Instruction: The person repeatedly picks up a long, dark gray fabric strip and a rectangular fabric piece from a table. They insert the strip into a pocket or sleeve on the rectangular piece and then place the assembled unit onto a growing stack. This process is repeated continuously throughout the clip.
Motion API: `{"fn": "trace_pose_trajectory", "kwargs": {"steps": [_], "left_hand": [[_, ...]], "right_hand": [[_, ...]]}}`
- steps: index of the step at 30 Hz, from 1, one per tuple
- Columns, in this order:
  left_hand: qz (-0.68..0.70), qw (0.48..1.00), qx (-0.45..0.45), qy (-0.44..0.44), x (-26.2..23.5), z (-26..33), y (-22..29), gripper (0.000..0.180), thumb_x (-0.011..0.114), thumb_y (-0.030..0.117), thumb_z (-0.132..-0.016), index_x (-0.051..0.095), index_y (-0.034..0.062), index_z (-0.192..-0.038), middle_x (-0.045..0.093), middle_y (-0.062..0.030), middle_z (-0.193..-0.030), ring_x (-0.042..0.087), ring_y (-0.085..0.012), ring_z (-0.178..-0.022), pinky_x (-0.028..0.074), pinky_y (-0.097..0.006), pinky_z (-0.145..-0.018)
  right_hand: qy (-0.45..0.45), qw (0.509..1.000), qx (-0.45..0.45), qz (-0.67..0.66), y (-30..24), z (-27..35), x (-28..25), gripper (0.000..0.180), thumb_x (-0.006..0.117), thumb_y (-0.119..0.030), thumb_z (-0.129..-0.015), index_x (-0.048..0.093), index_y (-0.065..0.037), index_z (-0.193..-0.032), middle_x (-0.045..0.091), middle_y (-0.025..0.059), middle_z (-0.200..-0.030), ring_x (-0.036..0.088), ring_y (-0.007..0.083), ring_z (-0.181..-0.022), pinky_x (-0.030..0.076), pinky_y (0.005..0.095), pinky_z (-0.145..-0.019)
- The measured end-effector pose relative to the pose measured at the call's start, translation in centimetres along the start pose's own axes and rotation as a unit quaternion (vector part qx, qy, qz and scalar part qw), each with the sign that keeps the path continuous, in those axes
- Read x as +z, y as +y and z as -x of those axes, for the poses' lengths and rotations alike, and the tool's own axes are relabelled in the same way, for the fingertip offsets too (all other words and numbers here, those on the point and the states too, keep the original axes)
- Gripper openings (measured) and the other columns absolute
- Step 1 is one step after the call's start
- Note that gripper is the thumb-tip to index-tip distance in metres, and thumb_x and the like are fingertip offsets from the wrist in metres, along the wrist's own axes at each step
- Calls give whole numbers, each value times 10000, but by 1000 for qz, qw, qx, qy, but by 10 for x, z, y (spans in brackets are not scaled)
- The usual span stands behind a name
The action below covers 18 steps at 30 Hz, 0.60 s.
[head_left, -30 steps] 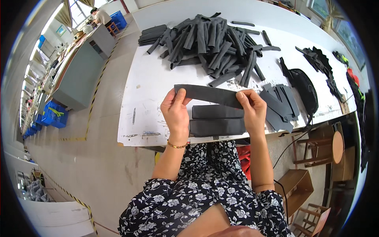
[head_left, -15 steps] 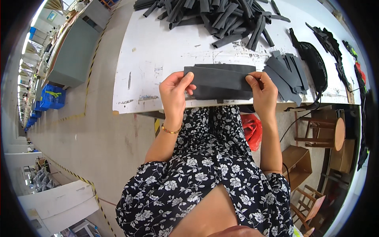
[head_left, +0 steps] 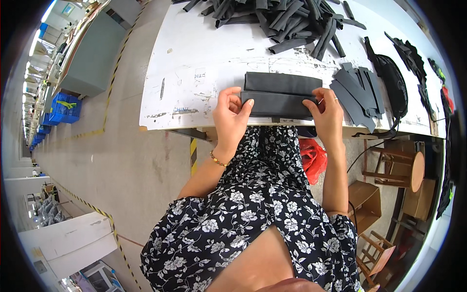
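A flat dark grey strip [head_left: 277, 103] lies lengthwise over the near part of a wider piece of black cloth [head_left: 283, 82], close to the table's front edge. At the strip's left end my left hand [head_left: 231, 116] is closed, thumb in front and fingers behind its upper corner. My right hand [head_left: 326, 113] grips the other end the same way, with a ring on one finger. The cloth's far part shows beyond the strip. Beside my right hand is a loose stack of similar dark grey strips [head_left: 357, 93].
A heap of black rolled fabric tubes [head_left: 292, 22] covers the far part of the white table [head_left: 194, 63]. On the right lie a black mesh-like bag [head_left: 389, 78] and more black pieces. Below stand a wooden stool [head_left: 416, 170], a cardboard box [head_left: 367, 204] and a red plastic bag [head_left: 313, 158].
Both hands have come down slightly nearer me, the left also moving right. The strip, tilted across the cloth before, now lies level over its near part, and more of the cloth's far part shows.
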State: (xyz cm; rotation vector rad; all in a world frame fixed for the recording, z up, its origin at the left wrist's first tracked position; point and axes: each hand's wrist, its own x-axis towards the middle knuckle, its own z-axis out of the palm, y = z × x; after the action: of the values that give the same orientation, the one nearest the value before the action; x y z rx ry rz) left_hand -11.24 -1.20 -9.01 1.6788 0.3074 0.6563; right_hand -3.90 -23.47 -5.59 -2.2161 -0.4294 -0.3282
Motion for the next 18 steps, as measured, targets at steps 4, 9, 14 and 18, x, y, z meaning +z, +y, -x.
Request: {"fn": "trace_pose_trajectory", "kwargs": {"steps": [4,9,14,18], "left_hand": [[-92,992,89,17,-1,-11,3,327,792,61,-784,625,69,-1065,468,51,-763,378,-41,-640,345,-188,-565],[-77,973,208,-68,26,-90,48,132,747,99,-820,675,29,-906,618,-45,-801,522,-107,-646,431,-257,-580],[-77,932,49,-350,155,-196,51,215,649,194,-920,699,-12,-960,695,-58,-819,649,-102,-741,520,-260,-628],[-231,879,28,-416,272,-220,-7,255,666,206,-882,702,-44,-852,637,-76,-619,611,-159,-525,515,-323,-538]], "right_hand": [[40,999,-10,-6,7,1,-3,273,775,-89,-797,613,-23,-1007,568,86,-842,479,185,-642,436,314,-601],[140,977,-50,156,56,-15,-50,246,734,-94,-818,637,-38,-1038,592,99,-930,522,259,-766,448,366,-672],[-24,919,-14,394,100,-17,-57,369,738,-218,-780,649,-46,-1095,599,123,-1071,539,308,-1007,450,406,-798],[-23,890,-58,452,123,-1,-42,206,615,-106,-809,638,10,-977,586,114,-949,538,284,-927,455,387,-783]]}}
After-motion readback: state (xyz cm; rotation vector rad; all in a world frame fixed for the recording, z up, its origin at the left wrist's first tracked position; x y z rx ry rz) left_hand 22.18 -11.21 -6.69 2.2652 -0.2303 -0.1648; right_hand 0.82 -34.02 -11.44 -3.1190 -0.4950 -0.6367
